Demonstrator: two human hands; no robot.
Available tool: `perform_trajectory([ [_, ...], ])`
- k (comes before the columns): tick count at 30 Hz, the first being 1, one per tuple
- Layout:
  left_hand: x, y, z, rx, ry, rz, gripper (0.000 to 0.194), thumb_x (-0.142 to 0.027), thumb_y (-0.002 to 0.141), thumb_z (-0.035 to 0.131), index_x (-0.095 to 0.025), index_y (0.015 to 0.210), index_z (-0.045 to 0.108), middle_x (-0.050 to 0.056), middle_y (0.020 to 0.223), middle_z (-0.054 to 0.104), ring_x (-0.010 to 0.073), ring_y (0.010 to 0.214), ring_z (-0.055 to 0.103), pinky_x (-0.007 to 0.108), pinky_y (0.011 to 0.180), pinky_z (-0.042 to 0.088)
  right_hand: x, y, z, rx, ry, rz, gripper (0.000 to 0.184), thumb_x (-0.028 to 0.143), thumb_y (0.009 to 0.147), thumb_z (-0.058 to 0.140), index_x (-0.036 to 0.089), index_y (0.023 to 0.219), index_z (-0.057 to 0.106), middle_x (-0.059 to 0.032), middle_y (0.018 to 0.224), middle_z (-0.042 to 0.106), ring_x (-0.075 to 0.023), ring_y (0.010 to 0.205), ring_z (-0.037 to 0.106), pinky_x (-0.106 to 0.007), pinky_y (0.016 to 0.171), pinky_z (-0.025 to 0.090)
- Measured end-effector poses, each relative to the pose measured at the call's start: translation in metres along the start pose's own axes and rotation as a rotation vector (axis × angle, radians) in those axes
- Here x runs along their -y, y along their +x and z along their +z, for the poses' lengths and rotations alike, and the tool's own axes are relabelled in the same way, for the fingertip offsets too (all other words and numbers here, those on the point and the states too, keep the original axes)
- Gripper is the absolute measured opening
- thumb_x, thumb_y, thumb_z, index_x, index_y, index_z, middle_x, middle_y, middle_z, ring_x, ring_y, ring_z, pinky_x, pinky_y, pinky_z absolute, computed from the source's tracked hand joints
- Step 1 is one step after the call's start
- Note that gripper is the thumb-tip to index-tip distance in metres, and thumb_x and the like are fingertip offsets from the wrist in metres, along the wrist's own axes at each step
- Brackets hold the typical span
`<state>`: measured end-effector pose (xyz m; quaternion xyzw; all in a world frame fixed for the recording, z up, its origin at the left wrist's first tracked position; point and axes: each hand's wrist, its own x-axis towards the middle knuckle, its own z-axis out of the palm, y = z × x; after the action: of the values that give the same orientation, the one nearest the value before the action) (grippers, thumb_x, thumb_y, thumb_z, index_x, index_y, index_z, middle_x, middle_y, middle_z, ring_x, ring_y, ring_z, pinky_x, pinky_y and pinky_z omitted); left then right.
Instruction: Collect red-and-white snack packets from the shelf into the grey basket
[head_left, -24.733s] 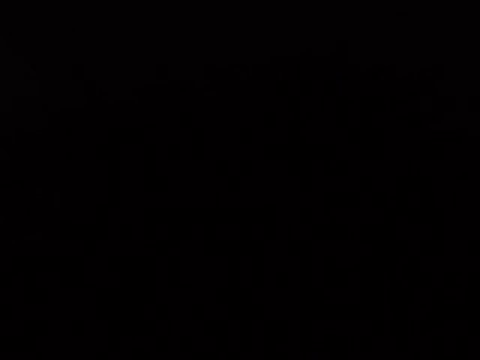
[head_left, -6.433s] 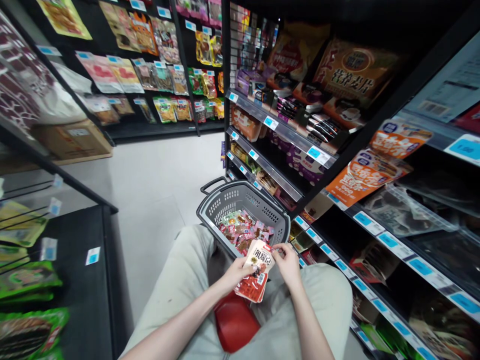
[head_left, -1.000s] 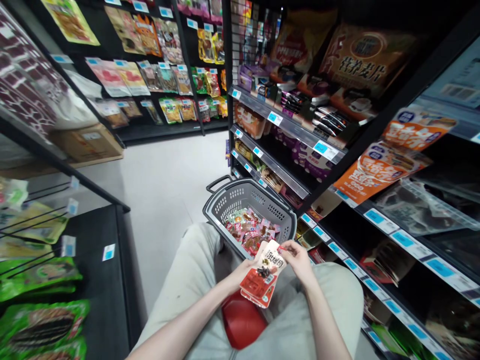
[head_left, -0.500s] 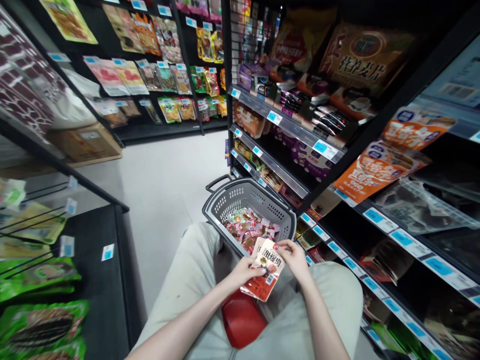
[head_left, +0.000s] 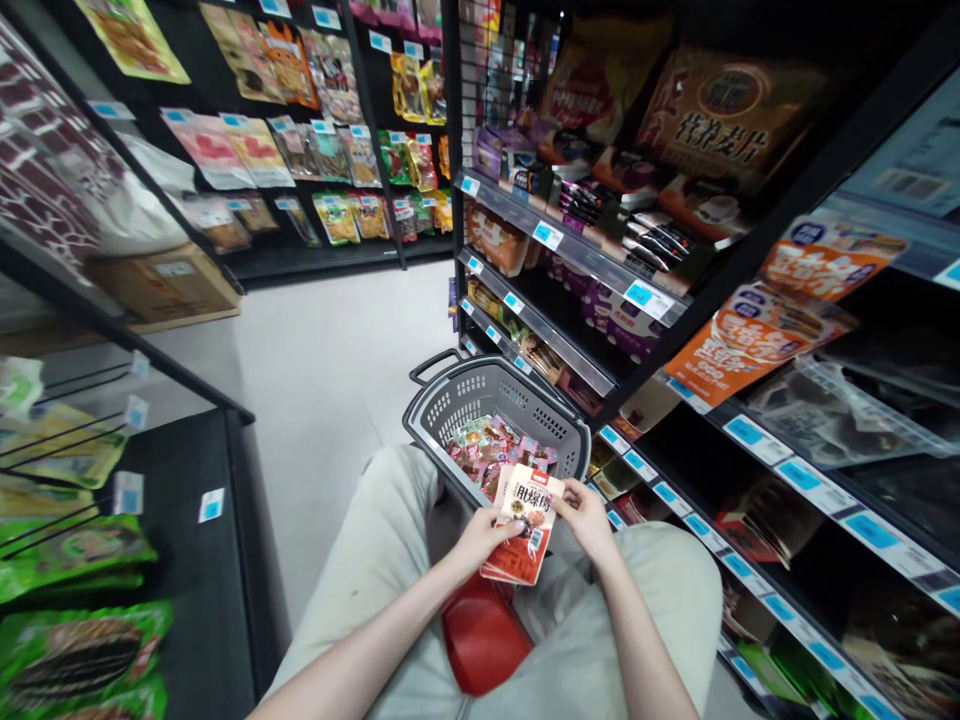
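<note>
Two hands hold a small stack of snack packs over the person's lap. There is just one view, from the head, looking down.

The left hand grips the stack from the left side, with the thumb on the front and the other fingers behind, mostly hidden. The right hand pinches the top right corner between thumb and fingers. Held from both sides like this, the packs stay squared up and do not slide apart. The front faces up at the person, so the print can be read.

The packs are flat and thin. The top half of the front one is pale cream with big dark letters. The bottom half is red-orange with a little white label. More pack edges peek out under it, so it looks like several packs, but how many is hard to tell.

The person sits low on a red stool, with knees in light trousers on both sides. That puts the hands close to the low shelves.

A grey basket stands on the floor just past the knees, near the hands. It holds a pile of small snacks in pink, red and green. Its black handle sticks out at the far end.

On the right, dark shelves carry bags and boxes, with blue price tags along the edges. On the left, green bags hang from hooks. A brown box sits far back on the left.
</note>
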<state>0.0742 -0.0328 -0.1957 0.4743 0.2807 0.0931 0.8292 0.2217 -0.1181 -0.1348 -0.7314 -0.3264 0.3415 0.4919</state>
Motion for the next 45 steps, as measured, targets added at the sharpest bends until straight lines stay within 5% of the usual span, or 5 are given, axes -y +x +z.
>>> perform_trajectory([
  [45, -0.002, -0.001, 0.001, 0.004, 0.055, -0.001, 0.034, -0.037, 0.061, 0.064, -0.007, 0.077, 0.065, 0.01, 0.077, 0.066, 0.0197, 0.069, 0.06, 0.028, 0.067, 0.045, -0.011, 0.002, -0.002, -0.018, -0.089, 0.009, 0.017, 0.029, 0.067, 0.054, 0.015, 0.076, 0.054, -0.0021, 0.064, 0.056, -0.0134, 0.056, 0.05, -0.025, 0.053, 0.041],
])
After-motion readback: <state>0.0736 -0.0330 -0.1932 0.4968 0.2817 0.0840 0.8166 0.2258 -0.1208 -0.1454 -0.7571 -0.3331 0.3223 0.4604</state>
